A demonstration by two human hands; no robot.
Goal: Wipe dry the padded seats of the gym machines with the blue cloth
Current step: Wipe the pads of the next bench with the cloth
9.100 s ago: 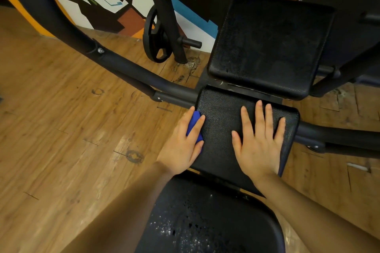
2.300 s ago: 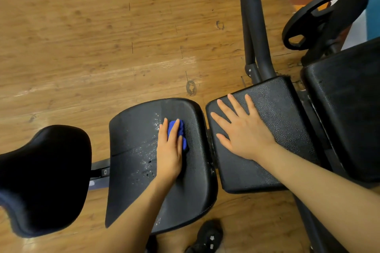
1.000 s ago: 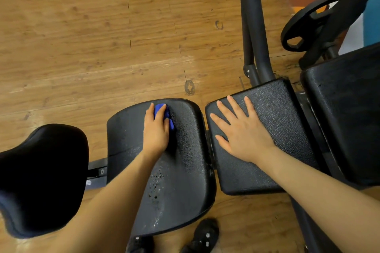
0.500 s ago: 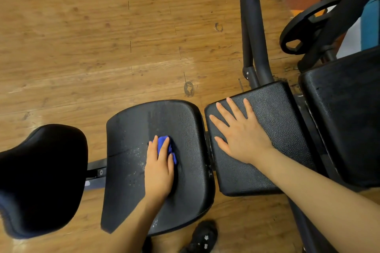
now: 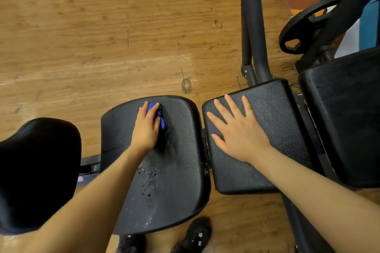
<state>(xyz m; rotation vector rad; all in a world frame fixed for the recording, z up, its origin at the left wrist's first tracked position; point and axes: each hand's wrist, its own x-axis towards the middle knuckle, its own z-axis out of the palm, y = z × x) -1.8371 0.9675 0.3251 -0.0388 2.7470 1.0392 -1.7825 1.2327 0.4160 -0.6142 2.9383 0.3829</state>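
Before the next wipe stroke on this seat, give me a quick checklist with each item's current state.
1. Blue cloth under the left hand, fingers over it: ok.
2. Cloth in contact with the middle seat, near its far edge: ok.
3. Right hand flat on the textured pad, fingers spread, bracing: ok.
4. Seat dry: not ok; droplets sit on the near half, behind the left hand.
5. Left saddle seat dry: cannot tell, too dark.
6. Shoes clear of the stroke, under the seat's near edge: ok.
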